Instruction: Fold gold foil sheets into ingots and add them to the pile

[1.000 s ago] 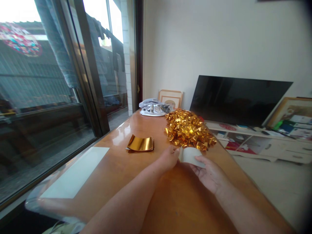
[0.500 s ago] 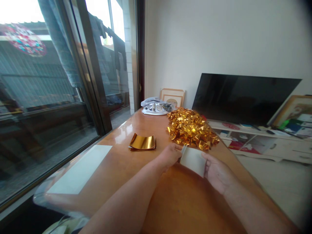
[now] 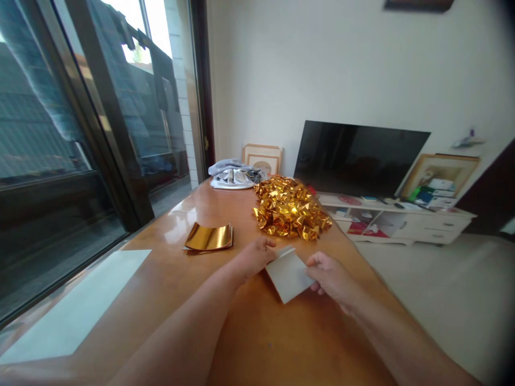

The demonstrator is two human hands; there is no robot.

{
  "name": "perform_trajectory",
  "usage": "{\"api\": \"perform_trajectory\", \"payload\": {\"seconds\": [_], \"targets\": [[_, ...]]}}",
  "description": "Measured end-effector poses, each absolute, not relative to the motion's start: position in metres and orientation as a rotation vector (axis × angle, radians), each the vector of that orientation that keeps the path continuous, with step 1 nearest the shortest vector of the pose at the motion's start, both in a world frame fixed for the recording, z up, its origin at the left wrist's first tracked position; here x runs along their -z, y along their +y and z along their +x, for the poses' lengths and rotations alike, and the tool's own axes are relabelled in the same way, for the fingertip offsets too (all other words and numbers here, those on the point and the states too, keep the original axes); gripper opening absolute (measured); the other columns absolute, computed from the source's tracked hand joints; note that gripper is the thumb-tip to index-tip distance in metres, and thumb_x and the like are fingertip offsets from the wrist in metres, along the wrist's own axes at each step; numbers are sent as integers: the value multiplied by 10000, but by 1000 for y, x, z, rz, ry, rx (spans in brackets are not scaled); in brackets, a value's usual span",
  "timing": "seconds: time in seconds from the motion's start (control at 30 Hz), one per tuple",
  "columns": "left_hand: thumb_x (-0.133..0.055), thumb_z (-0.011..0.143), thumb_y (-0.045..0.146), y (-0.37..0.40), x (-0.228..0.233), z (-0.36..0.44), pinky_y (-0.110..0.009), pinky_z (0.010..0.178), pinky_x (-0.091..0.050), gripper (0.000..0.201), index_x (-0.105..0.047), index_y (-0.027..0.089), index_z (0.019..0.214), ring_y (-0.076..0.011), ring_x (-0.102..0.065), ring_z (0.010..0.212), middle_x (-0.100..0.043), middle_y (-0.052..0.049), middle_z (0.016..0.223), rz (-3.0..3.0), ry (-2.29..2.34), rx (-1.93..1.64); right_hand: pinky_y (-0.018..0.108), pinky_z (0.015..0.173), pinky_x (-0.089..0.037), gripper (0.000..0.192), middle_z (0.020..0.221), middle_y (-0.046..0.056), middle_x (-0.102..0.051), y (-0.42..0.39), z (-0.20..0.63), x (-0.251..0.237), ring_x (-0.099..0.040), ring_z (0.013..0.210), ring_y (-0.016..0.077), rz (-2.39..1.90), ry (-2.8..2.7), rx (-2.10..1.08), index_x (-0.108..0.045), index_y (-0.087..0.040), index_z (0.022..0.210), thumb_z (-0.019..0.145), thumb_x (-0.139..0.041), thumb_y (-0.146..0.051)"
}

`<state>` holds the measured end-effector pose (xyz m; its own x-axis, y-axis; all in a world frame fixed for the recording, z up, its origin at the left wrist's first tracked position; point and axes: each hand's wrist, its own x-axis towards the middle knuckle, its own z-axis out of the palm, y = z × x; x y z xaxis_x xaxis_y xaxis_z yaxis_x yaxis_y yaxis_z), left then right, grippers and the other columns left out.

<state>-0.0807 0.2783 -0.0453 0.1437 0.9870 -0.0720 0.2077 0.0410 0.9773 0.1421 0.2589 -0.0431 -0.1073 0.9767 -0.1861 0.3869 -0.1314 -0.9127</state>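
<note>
Between my hands is a pale, squarish sheet of paper (image 3: 288,280), tilted with one corner toward me and a narrow folded strip along its far edge. My left hand (image 3: 255,256) is closed on its left corner, fingers by the fold. The thumb and fingers of my right hand (image 3: 328,274) pinch the sheet's right side. A small stack of shiny gold foil sheets (image 3: 209,237) lies on the table, left of my left hand. Beyond my hands is a heap of folded gold foil pieces (image 3: 289,209).
The glossy wooden table (image 3: 257,348) stretches away from me. A long white sheet (image 3: 80,300) lies along its left edge. At the far end sits a grey and white bundle (image 3: 235,176). A television (image 3: 358,158) stands on a white cabinet (image 3: 426,228) to the right.
The sheet has turned, so a corner now points toward me. Both hands have shifted with it, and my right hand has changed its hold. The whole view has swung right.
</note>
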Motion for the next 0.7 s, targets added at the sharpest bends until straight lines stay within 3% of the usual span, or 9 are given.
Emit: {"api": "perform_trajectory", "payload": {"seconds": [0.27, 0.53, 0.7], "targets": [[-579, 763, 150, 283, 63, -75, -222, 572, -395, 411, -547, 142, 1173, -125, -558, 695, -617, -9, 864, 1863, 1263, -810, 206, 453, -292, 64, 560, -63, -543, 252, 152, 37, -552, 493, 116, -1546, -1809, -1235, -517, -212, 859, 795, -525, -212], [-575, 721, 113, 278, 63, -74, -264, 711, -452, 390, -571, 187, 1103, -176, -588, 864, -635, -46, 996, 2231, 1337, -710, 216, 612, -392, 270, 814, -1, -649, 247, 168, 34, -575, 713, 129, -1361, -2090, -1351, -628, -173, 989, 737, -547, -115], [-528, 710, 71, 272, 42, -73, -271, 724, -425, 263, -615, 211, 915, -183, -578, 863, -628, -38, 943, 2502, 1400, -594, 210, 628, -392, 361, 816, -17, -626, 246, 173, 29, -555, 722, 123, -1269, -2134, -1406, -629, -170, 1009, 687, -526, -43]]}}
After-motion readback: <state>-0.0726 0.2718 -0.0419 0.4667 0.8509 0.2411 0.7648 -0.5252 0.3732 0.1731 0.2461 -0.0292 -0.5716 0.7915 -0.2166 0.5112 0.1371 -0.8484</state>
